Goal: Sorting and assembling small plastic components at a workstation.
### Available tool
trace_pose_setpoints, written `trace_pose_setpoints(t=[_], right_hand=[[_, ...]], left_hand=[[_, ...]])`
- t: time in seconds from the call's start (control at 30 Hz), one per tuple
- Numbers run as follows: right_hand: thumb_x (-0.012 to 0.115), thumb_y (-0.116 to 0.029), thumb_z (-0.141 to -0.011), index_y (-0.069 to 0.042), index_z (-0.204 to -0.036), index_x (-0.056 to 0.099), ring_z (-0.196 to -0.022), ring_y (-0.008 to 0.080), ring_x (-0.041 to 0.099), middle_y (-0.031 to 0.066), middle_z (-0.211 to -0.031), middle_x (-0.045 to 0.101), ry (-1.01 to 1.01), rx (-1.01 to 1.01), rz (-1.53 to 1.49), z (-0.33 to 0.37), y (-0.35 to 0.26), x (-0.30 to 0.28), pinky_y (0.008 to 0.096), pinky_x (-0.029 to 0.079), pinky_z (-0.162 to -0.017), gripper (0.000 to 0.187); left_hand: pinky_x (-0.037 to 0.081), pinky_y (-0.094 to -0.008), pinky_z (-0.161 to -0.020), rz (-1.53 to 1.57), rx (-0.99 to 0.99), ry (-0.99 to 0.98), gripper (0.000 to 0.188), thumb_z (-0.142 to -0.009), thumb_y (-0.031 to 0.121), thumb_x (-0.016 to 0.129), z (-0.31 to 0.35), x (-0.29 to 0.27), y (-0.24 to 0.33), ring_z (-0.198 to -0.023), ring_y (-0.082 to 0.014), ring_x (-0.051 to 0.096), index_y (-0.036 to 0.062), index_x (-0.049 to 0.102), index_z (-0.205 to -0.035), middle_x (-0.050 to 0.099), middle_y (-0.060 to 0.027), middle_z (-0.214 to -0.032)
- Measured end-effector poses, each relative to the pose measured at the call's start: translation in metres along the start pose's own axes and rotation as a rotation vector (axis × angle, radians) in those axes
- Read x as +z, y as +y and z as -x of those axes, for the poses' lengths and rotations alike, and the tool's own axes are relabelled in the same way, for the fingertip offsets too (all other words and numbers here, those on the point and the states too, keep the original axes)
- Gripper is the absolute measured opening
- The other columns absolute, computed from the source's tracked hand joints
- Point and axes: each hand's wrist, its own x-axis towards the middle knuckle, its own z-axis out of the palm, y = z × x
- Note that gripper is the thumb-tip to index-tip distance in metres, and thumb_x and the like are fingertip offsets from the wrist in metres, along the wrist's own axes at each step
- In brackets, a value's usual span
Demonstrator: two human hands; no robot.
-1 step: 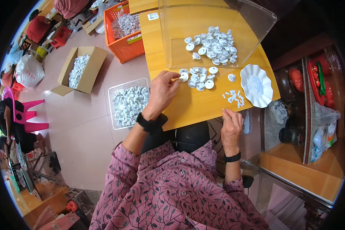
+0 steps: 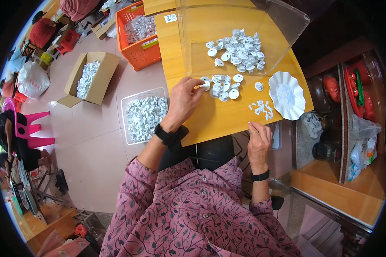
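My left hand (image 2: 185, 97) pinches a white round plastic part (image 2: 205, 85) between thumb and fingertips, at the left side of a small group of like parts (image 2: 224, 87) on the yellow table. Just off the table's near edge, my right hand (image 2: 259, 139) is closed, its thumb and forefinger pinching a tiny white piece (image 2: 249, 123). Small white plastic pieces (image 2: 261, 109) lie loose on the table beyond that hand. Beside them stands a white scalloped dish (image 2: 302, 103) holding more small pieces. One round part (image 2: 259, 86) sits alone left of the dish.
A clear plastic bin (image 2: 287, 40) lies on the table with a heap of round parts (image 2: 244, 51) in it. Left of the table are a full clear tub (image 2: 123, 115), a cardboard box (image 2: 108, 77) and an orange crate (image 2: 143, 58). Shelves (image 2: 341, 128) stand right.
The round part in my left hand has tilted, and that hand has shifted very slightly. My right hand looks the same.
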Motion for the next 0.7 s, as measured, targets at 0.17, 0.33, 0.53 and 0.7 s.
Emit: trace_pose_setpoints(t=[0.17, 0.33, 0.53, 0.7], right_hand=[[0.064, 0.006, -0.080, 0.002, -0.095, 0.069, -0.094, 0.0290, 0.061, 0.0106, -0.101, 0.067, 0.037, -0.052, -0.058, 0.001, 0.008, 0.001, 0.0398, 0.049, -0.082, 0.016], [0.064, 0.006, -0.081, 0.002, -0.092, 0.066, -0.093, 0.0304, 0.060, 0.0126, -0.101, 0.065, 0.025, -0.041, -0.119, 0.003, 0.013, 0.004, 0.0409, 0.050, -0.082, 0.012], [0.064, 0.002, -0.085, 0.001, -0.095, 0.061, -0.094, 0.0324, 0.059, 0.0143, -0.099, 0.061, 0.005, 0.017, -0.129, -0.003, 0.004, 0.000, 0.0412, 0.051, -0.079, 0.010], [0.063, -0.001, -0.089, 0.001, -0.097, 0.061, -0.087, 0.0316, 0.062, 0.0146, -0.096, 0.061, 0.043, 0.186, -0.279, -0.004, -0.011, 0.002, 0.0380, 0.052, -0.073, 0.008]], left_hand=[[0.051, -0.0324, -0.067, -0.126, 0.136, -0.013, 0.024, -0.082, 0.006, 0.069, -0.011, 0.020, -0.009, -0.072, -0.0239, 0.062, 0.0005, 0.069, -0.106, 0.063, -0.0131, -0.090], [0.049, -0.0346, -0.064, -0.176, 0.081, -0.043, 0.028, -0.079, 0.006, 0.072, -0.011, 0.025, -0.004, -0.069, -0.0240, 0.060, 0.0018, 0.068, -0.107, 0.059, -0.0136, -0.084], [0.049, -0.0339, -0.063, -0.211, 0.036, -0.037, 0.030, -0.077, 0.007, 0.075, -0.010, 0.026, -0.003, -0.068, -0.0227, 0.059, 0.0018, 0.067, -0.105, 0.059, -0.0128, -0.083], [0.051, -0.0322, -0.065, -0.119, 0.012, -0.157, 0.026, -0.077, 0.007, 0.075, -0.007, 0.023, 0.003, -0.071, -0.0215, 0.062, -0.0001, 0.065, -0.100, 0.062, -0.0139, -0.087]])
